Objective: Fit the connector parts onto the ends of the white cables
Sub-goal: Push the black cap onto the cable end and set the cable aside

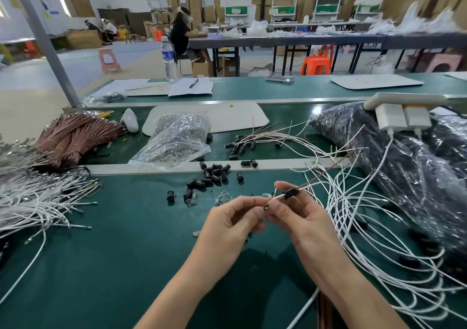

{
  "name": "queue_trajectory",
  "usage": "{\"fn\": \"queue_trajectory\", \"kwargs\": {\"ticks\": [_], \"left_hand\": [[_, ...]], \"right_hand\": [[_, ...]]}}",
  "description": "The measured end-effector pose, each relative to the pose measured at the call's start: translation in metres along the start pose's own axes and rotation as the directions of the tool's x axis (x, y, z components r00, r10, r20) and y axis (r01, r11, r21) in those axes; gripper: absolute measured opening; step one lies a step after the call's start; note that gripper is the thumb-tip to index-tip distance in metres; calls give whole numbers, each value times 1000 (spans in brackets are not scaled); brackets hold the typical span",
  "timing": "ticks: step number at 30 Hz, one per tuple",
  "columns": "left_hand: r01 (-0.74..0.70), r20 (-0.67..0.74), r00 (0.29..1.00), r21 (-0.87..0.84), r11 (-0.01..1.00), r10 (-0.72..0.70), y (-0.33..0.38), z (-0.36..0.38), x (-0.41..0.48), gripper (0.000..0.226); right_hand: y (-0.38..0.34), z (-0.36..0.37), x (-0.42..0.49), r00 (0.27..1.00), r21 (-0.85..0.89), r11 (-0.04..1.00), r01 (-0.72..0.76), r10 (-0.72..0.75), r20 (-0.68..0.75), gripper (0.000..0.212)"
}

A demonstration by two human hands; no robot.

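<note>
Both hands meet just below the middle of the view, over the green bench top (pixel 126 253). The left hand (pixel 235 217) has its thumb and forefinger closed in a narrow pinch on the near end of a thin cable (pixel 276 198). A small metal tip shows right at the pinch. The right hand (pixel 298 215) has its fingers curled under the same cable and its thumb laid over it.

A black connector housing (pixel 290 193) is threaded on the cable. It sits at about 1 o'clock from the left hand's pinch, just past it and resting against the right hand's fingers below the thumb. Beyond the housing the cable looks brown and runs off toward 2 o'clock.

At 11 o'clock from the hands lies a scatter of loose black housings (pixel 214 173), reaching onto the metal rail (pixel 151 169). A few small clear parts (pixel 223 198) lie nearer, just beside the left fingertips.

At 3 o'clock a heap of white cables (pixel 366 217) loops across the bench. It lies against a large black plastic bag (pixel 404 167) that bears a white power strip (pixel 404 101).

At 9 o'clock another bundle of white cables (pixel 32 202) fans out. Tied brown wire bundles (pixel 75 136) lie beyond it at 10 o'clock. A clear zip bag of small metal pieces (pixel 177 139) sits at 12 o'clock, past the rail.
</note>
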State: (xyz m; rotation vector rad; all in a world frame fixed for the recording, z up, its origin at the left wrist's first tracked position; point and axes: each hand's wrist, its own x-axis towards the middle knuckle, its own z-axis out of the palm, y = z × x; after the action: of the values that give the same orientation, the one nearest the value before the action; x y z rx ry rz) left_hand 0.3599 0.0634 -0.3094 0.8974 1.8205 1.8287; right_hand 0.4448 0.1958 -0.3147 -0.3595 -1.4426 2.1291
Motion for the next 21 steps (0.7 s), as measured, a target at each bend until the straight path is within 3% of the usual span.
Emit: {"fn": "queue_trajectory", "kwargs": {"ticks": [7,11,16,21], "left_hand": [[163,1,986,-266,950,-169,-3,3,3,17],[216,55,976,-281,935,-209,-4,1,3,26],[211,43,977,-235,949,-207,-3,-4,5,21],[237,63,972,-210,949,-228,-3,-6,4,18]], "right_hand": [[1,-2,3,1000,62,998,-7,8,-16,40],[1,-2,3,1000,58,998,-21,21,-1,36],[-1,-1,1,999,-5,1000,-30,30,20,39],[-1,-1,0,1000,-194,981,10,-7,18,29]]}}
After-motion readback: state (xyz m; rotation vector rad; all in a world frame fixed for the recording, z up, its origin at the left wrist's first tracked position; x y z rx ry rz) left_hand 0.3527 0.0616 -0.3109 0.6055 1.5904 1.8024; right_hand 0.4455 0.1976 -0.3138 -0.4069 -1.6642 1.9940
